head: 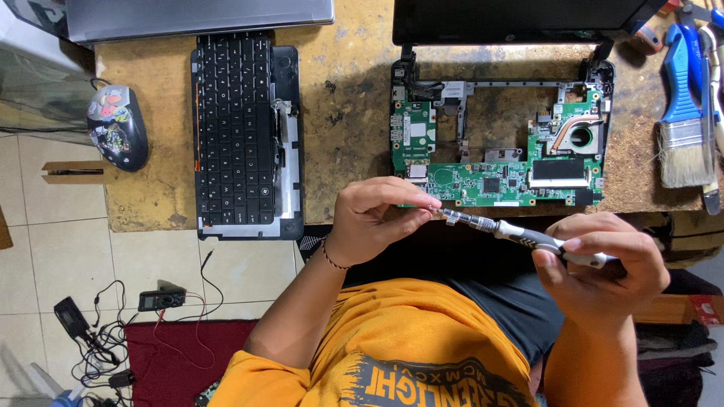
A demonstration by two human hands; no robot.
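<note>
The right hand was clamped on the handle of a screwdriver, while the left hand pinched its tip. The tool lay level at 6 o'clock of the opened laptop base on the surface.

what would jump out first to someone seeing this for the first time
At centre, the left hand pinches the tip of a screwdriver whose handle the right hand grips, just in front of the table edge. Right behind them lies an opened laptop base with a bare green circuit board. To the left on the worn table sits a detached black keyboard, and a blue-handled brush lies at far right.
</note>
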